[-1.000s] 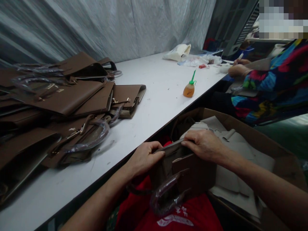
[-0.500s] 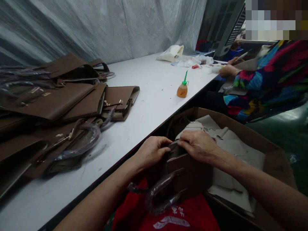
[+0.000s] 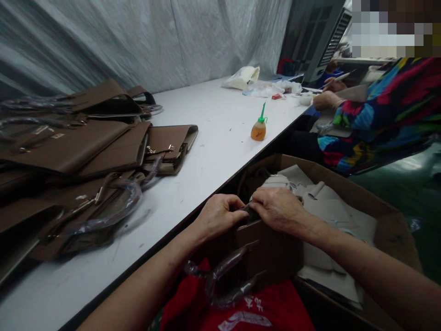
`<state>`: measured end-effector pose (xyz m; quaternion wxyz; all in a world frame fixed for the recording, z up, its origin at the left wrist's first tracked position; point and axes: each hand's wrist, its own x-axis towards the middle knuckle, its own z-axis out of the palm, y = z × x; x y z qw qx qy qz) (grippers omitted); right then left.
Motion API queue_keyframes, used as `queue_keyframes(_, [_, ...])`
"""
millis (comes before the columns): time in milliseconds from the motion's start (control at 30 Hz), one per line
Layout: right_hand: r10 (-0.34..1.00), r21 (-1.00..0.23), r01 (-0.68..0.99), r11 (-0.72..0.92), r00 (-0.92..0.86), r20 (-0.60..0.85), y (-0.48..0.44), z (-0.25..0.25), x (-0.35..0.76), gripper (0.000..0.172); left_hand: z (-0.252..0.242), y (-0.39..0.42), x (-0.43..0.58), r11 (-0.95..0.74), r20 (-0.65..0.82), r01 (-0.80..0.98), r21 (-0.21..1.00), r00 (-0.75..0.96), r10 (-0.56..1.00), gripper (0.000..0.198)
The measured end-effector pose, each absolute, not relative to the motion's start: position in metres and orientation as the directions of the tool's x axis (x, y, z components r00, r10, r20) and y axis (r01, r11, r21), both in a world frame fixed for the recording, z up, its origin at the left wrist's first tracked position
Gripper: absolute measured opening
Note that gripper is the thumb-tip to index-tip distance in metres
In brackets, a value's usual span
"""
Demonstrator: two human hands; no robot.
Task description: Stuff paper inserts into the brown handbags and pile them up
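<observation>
A brown handbag (image 3: pixel 275 250) rests on my lap over red cloth (image 3: pixel 275 308). Its handle (image 3: pixel 215 287), wrapped in clear plastic, hangs toward me. My left hand (image 3: pixel 220 214) pinches the bag's upper edge between thumb and fingers. Close beside it, my right hand (image 3: pixel 277 207) grips the same edge, knuckles up. The two hands nearly touch at the fingertips. The inside of the bag is dark and mostly hidden by my fingers.
Several brown handbags (image 3: pixel 103 142) are piled on the white table (image 3: pixel 206 161) at left. A small green-tipped oil bottle (image 3: pixel 258 130) stands near the table edge. Right of my lap is a cardboard box (image 3: pixel 396 234) of pale pieces (image 3: pixel 344 216). A co-worker (image 3: pixel 375 119) sits beyond.
My right hand has shifted slightly left along the bag's edge, closer to my left hand. Both hands keep their grip. The whole view has moved a little.
</observation>
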<state>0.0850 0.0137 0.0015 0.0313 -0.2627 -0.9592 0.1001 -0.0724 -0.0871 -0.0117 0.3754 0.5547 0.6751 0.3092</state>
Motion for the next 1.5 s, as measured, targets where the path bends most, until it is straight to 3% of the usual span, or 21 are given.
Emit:
queue_keyframes(167, [0.507,-0.195,0.504,0.841,-0.861,-0.04,0.022,0.012,0.093,0.02,-0.007,-0.071,-0.069,0.245,-0.157,0.678,0.693,-0.189,0.969,0.021])
queue_keyframes(300, [0.528,-0.18,0.531,0.828,-0.846,-0.068,0.035,0.018,0.109,0.009,-0.012,-0.07,-0.072,0.296,-0.228,0.607,0.738,-0.188,0.955,0.021])
queue_keyframes(667, [0.598,-0.122,0.595,0.794,-0.801,-0.019,0.042,0.009,0.1,0.017,-0.016,-0.073,-0.076,0.28,-0.284,0.484,0.829,-0.067,0.956,0.028])
queue_keyframes(1033, [0.621,-0.062,0.62,0.782,-0.784,-0.019,0.036,0.011,0.092,0.02,-0.013,-0.065,-0.082,0.244,-0.306,0.484,0.841,0.054,0.95,0.013])
queue_keyframes(1233, [0.598,-0.038,0.598,0.8,-0.801,-0.016,0.037,0.007,0.084,0.022,-0.013,-0.042,-0.069,0.224,-0.279,0.55,0.805,0.017,0.96,0.027])
queue_keyframes(1500, [0.574,-0.267,0.567,0.779,-0.817,-0.06,0.064,0.005,0.111,0.007,-0.031,-0.033,-0.074,0.244,-0.277,0.546,0.801,-0.023,0.961,0.02])
